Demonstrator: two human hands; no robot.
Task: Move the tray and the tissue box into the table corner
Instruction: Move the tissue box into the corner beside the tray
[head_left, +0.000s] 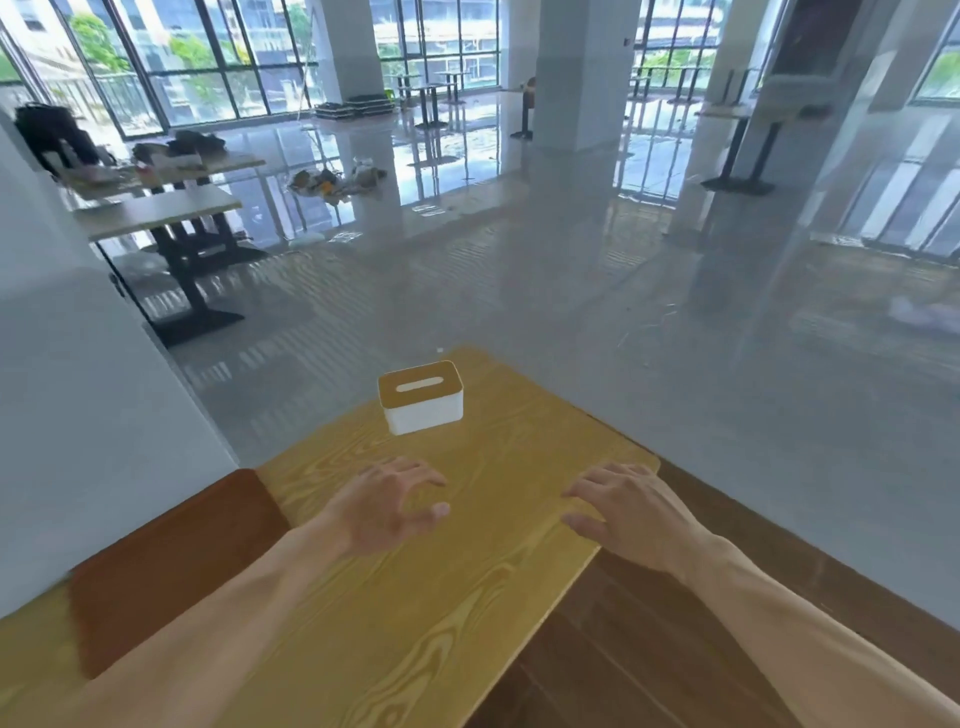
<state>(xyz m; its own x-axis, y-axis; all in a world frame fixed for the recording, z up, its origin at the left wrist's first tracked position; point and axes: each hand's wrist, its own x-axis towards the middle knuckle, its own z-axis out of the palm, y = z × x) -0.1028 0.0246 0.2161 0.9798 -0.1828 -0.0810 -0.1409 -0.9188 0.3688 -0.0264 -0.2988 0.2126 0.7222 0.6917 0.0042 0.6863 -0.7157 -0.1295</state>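
A white tissue box with a wooden slotted lid stands upright toward the far end of the yellow wood-grain table. A flat brown tray lies on the table's left side, its near part hidden under my left forearm. My left hand hovers over the table a short way in front of the box, fingers spread and curled, holding nothing. My right hand hangs near the table's right edge, fingers apart and empty.
A white wall runs close along the table's left side. A glass partition stands to the right beyond a strip of dark wood floor. Other tables with clutter stand far back left.
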